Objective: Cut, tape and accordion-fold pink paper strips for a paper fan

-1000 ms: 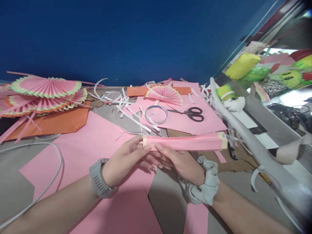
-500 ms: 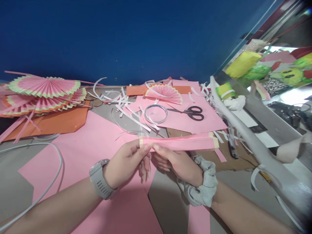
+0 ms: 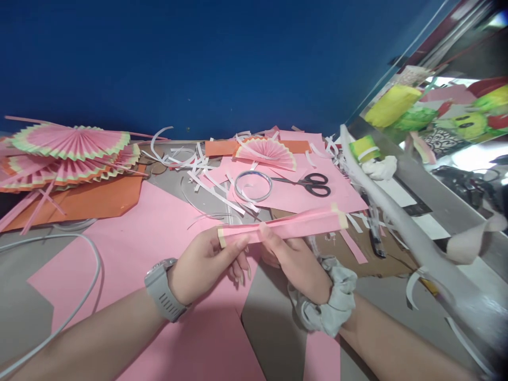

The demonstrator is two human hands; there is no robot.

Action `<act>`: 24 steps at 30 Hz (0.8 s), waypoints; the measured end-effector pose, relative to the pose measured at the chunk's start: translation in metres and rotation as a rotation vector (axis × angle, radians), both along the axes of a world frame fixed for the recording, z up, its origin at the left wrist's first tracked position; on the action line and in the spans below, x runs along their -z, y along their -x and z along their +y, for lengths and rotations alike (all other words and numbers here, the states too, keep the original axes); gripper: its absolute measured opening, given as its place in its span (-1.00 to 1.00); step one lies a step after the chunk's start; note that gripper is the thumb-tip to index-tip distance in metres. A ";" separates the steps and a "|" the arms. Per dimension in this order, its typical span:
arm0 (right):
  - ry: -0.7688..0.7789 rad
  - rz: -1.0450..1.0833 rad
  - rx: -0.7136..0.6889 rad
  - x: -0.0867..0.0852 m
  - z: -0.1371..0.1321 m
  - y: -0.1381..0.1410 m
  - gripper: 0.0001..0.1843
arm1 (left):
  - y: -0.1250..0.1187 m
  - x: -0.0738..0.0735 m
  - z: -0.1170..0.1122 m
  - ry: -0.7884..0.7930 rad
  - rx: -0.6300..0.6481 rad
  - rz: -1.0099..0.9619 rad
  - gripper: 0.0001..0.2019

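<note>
A long folded strip of pink paper (image 3: 304,226) with pale yellow ends is held between both hands above the table. My left hand (image 3: 208,259), with a grey watch at its wrist, pinches the strip near its left end. Around its middle, my right hand (image 3: 289,259) grips it with the thumb lying on top. The strip slants up to the right, and its folds stand slightly apart along the upper edge. Below the hands lies a large sheet of pink paper (image 3: 130,248). Some fingers of both hands are hidden behind the strip.
Black-handled scissors (image 3: 315,185) and a roll of tape (image 3: 253,186) lie on pink paper beyond the strip. Pleated paper fans (image 3: 75,142) are piled at the left. White paper scraps (image 3: 214,185) are scattered about. A cutter (image 3: 376,235) lies to the right.
The strip has shifted slightly left and its right end has tilted upward. My right thumb has moved a little to the right along it.
</note>
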State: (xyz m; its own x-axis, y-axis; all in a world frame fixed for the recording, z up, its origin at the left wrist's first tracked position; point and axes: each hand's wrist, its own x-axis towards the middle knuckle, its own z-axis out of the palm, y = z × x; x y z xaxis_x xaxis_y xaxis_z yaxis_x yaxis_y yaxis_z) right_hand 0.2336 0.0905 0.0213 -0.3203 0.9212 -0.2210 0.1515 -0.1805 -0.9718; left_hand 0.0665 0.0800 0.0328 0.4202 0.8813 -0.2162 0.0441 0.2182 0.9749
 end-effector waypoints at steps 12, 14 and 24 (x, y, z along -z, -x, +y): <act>0.071 0.117 -0.018 -0.002 0.002 -0.002 -0.49 | 0.001 -0.002 0.004 -0.028 -0.040 -0.008 -0.57; 0.018 0.134 -0.008 0.000 0.005 -0.004 -0.49 | 0.001 -0.002 0.004 -0.052 -0.077 0.010 -0.59; 0.050 0.229 -0.051 -0.002 0.004 -0.003 -0.53 | 0.005 0.000 0.003 -0.026 -0.171 -0.081 -0.67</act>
